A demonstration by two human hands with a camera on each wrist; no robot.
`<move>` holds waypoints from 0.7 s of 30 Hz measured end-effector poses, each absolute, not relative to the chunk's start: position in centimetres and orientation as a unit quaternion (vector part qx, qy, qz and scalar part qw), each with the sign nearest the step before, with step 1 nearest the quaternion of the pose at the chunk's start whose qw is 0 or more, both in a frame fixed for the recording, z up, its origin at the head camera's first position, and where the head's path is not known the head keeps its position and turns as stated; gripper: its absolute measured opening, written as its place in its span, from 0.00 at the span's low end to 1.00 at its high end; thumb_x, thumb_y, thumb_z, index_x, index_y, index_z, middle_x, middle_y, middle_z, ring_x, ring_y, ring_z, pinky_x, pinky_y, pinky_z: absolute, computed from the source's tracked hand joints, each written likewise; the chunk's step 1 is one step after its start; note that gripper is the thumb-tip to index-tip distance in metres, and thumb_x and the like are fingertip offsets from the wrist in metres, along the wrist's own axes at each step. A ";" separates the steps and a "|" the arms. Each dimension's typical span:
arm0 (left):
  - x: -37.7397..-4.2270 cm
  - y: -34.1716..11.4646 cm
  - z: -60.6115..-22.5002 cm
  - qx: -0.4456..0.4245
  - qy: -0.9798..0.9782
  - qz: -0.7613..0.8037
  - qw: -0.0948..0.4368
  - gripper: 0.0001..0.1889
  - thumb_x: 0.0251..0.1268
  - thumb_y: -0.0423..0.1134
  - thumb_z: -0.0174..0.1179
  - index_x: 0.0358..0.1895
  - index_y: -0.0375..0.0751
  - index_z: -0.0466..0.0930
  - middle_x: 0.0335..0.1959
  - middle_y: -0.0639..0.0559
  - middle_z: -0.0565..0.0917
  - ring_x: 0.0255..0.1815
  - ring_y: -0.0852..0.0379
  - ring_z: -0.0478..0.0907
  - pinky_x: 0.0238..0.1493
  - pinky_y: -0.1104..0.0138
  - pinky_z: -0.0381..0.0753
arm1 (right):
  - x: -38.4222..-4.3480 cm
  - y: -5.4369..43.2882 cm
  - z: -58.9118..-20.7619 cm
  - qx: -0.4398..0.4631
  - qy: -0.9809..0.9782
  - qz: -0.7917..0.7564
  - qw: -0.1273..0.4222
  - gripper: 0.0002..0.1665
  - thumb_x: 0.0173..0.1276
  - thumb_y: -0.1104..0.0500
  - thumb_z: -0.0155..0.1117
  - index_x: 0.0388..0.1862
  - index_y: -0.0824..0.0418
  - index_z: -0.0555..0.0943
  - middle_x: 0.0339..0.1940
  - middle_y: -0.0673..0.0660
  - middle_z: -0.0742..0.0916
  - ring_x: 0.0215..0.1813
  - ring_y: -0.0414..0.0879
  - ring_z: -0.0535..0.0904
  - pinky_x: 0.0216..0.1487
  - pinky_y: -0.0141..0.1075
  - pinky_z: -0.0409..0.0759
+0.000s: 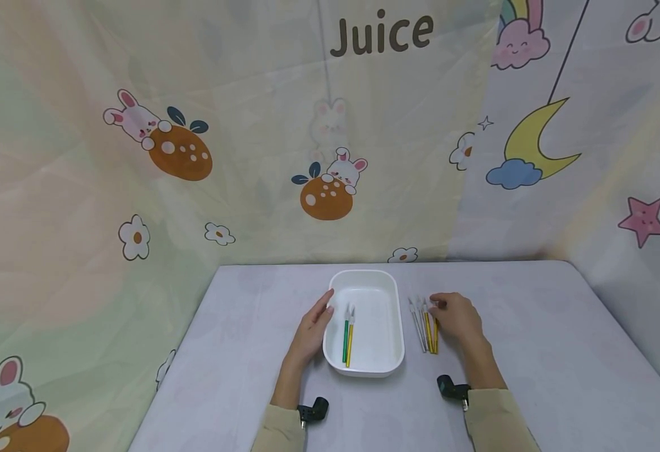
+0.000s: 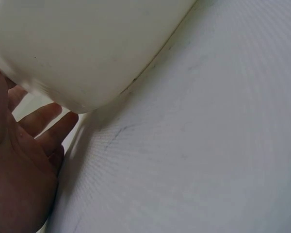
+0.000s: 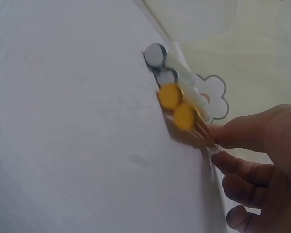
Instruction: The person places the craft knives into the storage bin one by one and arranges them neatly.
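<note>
A white rectangular tray (image 1: 364, 370) lies on the table with a green pen-like tool (image 1: 345, 339) and a yellow pen-like tool (image 1: 350, 342) inside, both with pale tapered tips. My left hand (image 1: 310, 329) rests against the tray's left side, fingers fairly straight; in the left wrist view its fingertips touch the tray's outer wall. Right of the tray, two silver tools (image 1: 418, 326) lie beside yellow ones (image 1: 428, 333). My right hand (image 1: 458, 317) pinches the rightmost yellow tool (image 3: 185, 116) near its clear tip between thumb and forefinger. The tools' exact kind cannot be told.
The table (image 1: 561, 376) has a white cloth and meets a printed fabric backdrop (image 1: 262, 125) at its back edge. Black wrist cameras (image 1: 314, 411) sit on both forearms near the sleeves.
</note>
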State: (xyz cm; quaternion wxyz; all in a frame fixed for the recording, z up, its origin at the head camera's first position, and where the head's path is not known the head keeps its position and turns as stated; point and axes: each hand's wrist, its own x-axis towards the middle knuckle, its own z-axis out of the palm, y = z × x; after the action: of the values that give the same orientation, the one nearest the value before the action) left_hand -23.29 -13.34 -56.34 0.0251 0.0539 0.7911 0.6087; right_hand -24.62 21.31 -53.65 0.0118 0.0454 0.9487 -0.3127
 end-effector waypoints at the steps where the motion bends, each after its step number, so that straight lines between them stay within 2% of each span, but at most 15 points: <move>1: -23.3 -13.3 -56.3 0.054 0.791 0.609 0.025 0.24 0.85 0.50 0.48 0.78 0.70 0.66 0.81 0.66 0.64 0.84 0.58 0.57 0.84 0.51 0.57 | -24.6 21.3 -53.6 0.046 0.949 -0.311 0.012 0.22 0.72 0.57 0.68 0.62 0.63 0.84 0.54 0.67 0.88 0.50 0.59 0.84 0.44 0.50 0.84; 9: -23.1 -13.4 -56.3 0.055 0.793 0.607 0.022 0.23 0.84 0.53 0.48 0.76 0.76 0.66 0.81 0.66 0.63 0.85 0.57 0.57 0.84 0.50 0.57 | -24.6 21.5 -53.6 0.050 0.951 -0.305 0.012 0.23 0.71 0.56 0.69 0.62 0.63 0.84 0.52 0.67 0.88 0.48 0.58 0.84 0.39 0.46 0.83; 16: -23.3 -13.4 -56.5 0.057 0.792 0.607 0.022 0.23 0.85 0.49 0.48 0.77 0.74 0.66 0.81 0.65 0.63 0.85 0.57 0.57 0.84 0.50 0.57 | -24.5 21.3 -53.6 0.058 0.947 -0.316 0.011 0.23 0.72 0.58 0.67 0.63 0.64 0.84 0.52 0.67 0.88 0.44 0.55 0.83 0.37 0.43 0.82; 21: -23.4 -13.4 -56.5 0.065 0.788 0.612 0.020 0.23 0.85 0.49 0.48 0.78 0.70 0.66 0.82 0.63 0.64 0.85 0.56 0.57 0.84 0.49 0.57 | -24.5 21.5 -53.6 0.064 0.946 -0.318 0.009 0.22 0.72 0.59 0.66 0.63 0.65 0.84 0.50 0.66 0.88 0.40 0.52 0.81 0.32 0.39 0.78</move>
State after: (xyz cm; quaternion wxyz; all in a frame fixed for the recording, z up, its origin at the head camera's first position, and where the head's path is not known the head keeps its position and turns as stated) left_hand -23.35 -13.44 -56.50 0.0202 0.0650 0.7878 0.6122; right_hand -24.48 21.50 -53.60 0.0090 0.0642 0.9460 -0.3176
